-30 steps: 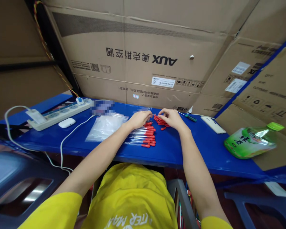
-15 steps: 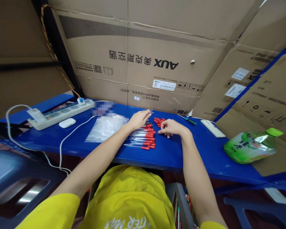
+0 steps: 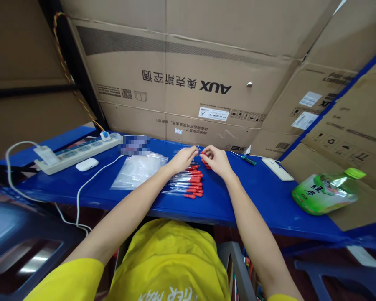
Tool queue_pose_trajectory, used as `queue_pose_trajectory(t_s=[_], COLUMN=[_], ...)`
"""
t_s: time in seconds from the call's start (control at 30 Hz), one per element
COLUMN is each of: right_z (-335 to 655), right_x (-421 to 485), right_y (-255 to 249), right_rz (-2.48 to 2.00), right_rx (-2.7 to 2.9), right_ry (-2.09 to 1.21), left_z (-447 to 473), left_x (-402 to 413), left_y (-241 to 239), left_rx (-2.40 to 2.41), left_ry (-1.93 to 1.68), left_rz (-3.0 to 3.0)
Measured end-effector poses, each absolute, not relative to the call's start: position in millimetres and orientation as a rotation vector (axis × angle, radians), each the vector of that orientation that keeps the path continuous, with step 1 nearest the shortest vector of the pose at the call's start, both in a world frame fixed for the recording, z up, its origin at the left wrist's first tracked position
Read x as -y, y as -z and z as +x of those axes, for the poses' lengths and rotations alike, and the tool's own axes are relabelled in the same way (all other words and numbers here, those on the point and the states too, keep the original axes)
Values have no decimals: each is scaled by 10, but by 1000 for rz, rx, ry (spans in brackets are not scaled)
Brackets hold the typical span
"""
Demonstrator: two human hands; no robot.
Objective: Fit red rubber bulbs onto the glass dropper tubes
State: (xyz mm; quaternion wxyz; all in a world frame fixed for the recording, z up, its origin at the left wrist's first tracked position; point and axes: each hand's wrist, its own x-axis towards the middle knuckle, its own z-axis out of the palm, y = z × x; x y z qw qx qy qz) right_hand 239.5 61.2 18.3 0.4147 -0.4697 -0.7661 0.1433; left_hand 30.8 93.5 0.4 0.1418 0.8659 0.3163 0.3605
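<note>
My left hand (image 3: 184, 159) is closed over the upper end of a row of thin, shiny rods with red ends (image 3: 194, 179). At its fingertips a slim, shiny tip shows, apparently one such rod. My right hand (image 3: 218, 160) is curled, fingertips brought close to the left ones, above a small heap of loose red pieces (image 3: 206, 163). What its fingers pinch is hidden, and the hand covers most of the heap. Left of the row lie clear plastic bags (image 3: 138, 170).
A power strip (image 3: 78, 152), a white case (image 3: 87, 164) and a white cable lie at the left. On the right are a green-handled screwdriver (image 3: 248, 159), a phone (image 3: 277, 169) and a green-labelled bottle (image 3: 326, 193). Cardboard (image 3: 181, 58) walls the blue table (image 3: 257, 200).
My right hand has moved up and left, over the red heap and close to the left hand. The left hand stays almost in place. The view has shifted slightly.
</note>
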Motion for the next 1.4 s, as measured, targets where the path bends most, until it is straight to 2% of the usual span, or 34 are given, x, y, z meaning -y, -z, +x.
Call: queue_pose_trajectory(t_s=[0.37, 0.77, 1.4], right_z=[2362, 2382, 2420], right_x=[-557, -573, -610], right_y=[-227, -185, -109], right_rz=[-1166, -1052, -1101], right_rx=[1850, 1849, 1924], right_ry=[-277, -401, -411], left_z=[285, 237, 237], left_x=[-905, -874, -819], left_y=[-11, -70, -143], left_rx=[-912, -996, -1137], left_ry=[-952, -823, -609], left_rz=[2617, 2755, 2878])
